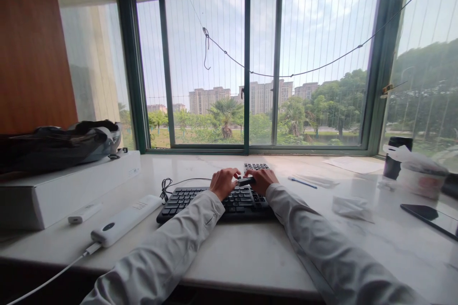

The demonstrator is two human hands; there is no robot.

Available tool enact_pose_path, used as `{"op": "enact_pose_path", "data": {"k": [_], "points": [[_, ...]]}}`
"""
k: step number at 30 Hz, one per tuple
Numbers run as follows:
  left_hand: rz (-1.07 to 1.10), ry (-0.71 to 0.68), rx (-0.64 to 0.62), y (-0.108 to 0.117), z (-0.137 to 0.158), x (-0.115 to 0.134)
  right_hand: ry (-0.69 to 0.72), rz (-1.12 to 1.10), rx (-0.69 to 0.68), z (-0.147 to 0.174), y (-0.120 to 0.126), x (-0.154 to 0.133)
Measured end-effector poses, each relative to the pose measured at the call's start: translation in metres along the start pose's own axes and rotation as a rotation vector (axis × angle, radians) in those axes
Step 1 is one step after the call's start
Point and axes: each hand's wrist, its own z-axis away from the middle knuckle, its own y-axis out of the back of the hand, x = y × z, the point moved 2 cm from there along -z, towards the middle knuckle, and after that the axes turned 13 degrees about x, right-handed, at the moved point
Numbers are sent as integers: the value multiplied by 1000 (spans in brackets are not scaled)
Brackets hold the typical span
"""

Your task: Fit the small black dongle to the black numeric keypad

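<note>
Fingers (239,177) of left hand (223,183) and right hand (262,179) curled together, pinching a small dark object (245,181) between both hands, just above the black keyboard (200,200). Keyboard lying mid-worktop (250,252), cable coiled at its 10 o'clock. White power bank (123,221) at 8 o'clock of keyboard; pen (302,182) and crumpled tissue (350,207) at 3 o'clock; phone (429,219) farther right.

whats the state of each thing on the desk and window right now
left hand: over keyboard, on a small dark object
right hand: on the same dark object
keyboard: flat, cable coiled
power bank: cable plugged in
phone: screen dark
window: shut
pen: lying flat
</note>
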Motion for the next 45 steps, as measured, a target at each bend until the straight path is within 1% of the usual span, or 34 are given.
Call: {"op": "enact_pose_path", "data": {"k": [3,7,11,18,23,27,38,45], "points": [[19,6,-1,0,-1,0,40,4,-26,0,-2,-1],[47,-21,-7,1,0,1,81,-9,-54,1,-3,-1],[29,-44,-25,1,0,2,101,-27,-60,1,-3,-2],[-45,-29,-50,5,1,5,49,-22,-108,2,-5,0],[-46,-15,-52,5,1,6,-34,-7,-122,0,-6,4],[-42,-8,-57,2,1,3,-61,21,-136,0,-8,7],[-63,9,-55,3,1,1,-37,-2,-127,-1,-8,5],[-86,40,-71,6,0,5,-49,12,-135,-1,-7,4]]}}
